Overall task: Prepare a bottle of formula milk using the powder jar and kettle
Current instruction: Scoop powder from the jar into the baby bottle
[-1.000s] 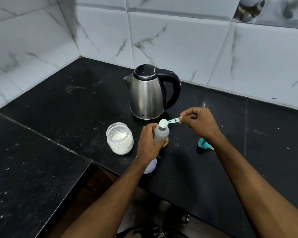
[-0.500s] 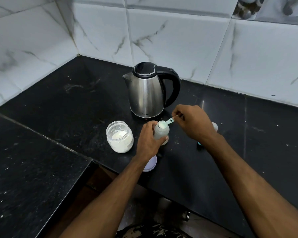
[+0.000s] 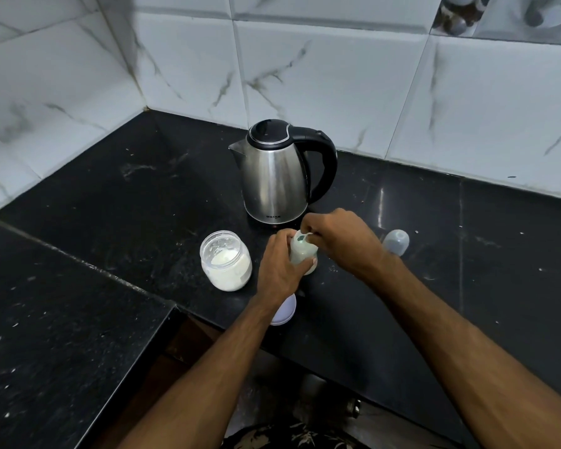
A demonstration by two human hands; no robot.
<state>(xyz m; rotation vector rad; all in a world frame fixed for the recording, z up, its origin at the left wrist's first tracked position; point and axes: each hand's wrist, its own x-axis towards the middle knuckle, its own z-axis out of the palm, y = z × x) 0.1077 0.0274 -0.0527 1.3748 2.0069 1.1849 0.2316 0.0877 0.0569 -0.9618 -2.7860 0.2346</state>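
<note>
1. Fingers (image 3: 274, 254) of the left hand (image 3: 277, 270) curled round the feeding bottle (image 3: 302, 252), clamped on its body; bottle upright on the black stone surface (image 3: 143, 196), just in front of the kettle.
2. Right hand (image 3: 340, 239) over the bottle mouth, fingertips pinched together on a small scoop (image 3: 302, 236); scoop bowl sits at the bottle's open neck. Handle mostly hidden by the fingers.
3. Electric kettle (image 3: 274, 176), stainless steel with black lid and handle, stands behind the bottle, spout to the left, handle to the right.
4. Powder jar (image 3: 225, 260), clear, lid off, about half full of white powder; left of the bottle, close to the left hand, not touching it.
5. White lid (image 3: 285, 312) lies flat near the surface's front edge, partly under the left wrist.
6. Translucent bottle cap (image 3: 397, 242) lies to the right, beyond the right wrist, apart from the bottle.
7. White marble-pattern wall tiles (image 3: 337, 76) behind.
</note>
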